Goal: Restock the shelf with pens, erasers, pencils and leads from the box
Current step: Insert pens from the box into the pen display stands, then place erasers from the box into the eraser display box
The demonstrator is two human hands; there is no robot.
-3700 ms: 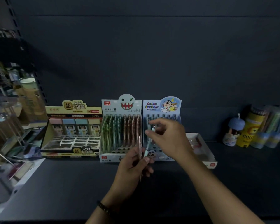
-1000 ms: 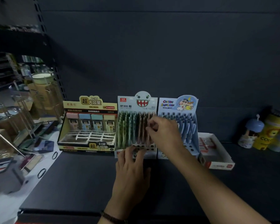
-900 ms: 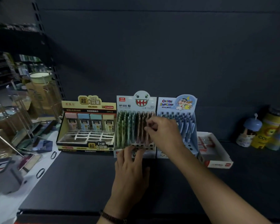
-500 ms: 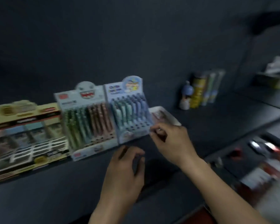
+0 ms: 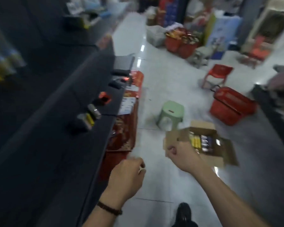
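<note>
white floor (image 5: pixel 162 79) runs beside the dark shelf (image 5: pixel 56 131); the open box (image 5: pixel 226 149) sits on it by a green stool (image 5: pixel 170 112); right hand (image 5: pixel 183 155) hangs over its flap, loosely bent, empty; left hand (image 5: pixel 126 176) is curled, cannot tell if empty; best reach down, pick one small bunch.

Two uncovered forearms, one bracelet, one dark shoe

The left hand (image 5: pixel 126 176) and right hand (image 5: pixel 184 154) come in on forearms with no sleeve down to the frame's edge. A dark brown, braided-looking bracelet (image 5: pixel 109 208) rings the left wrist at 7 o'clock. A black shoe (image 5: pixel 184 213) with blurred pale marks on its upper shows at 6 o'clock.
</note>
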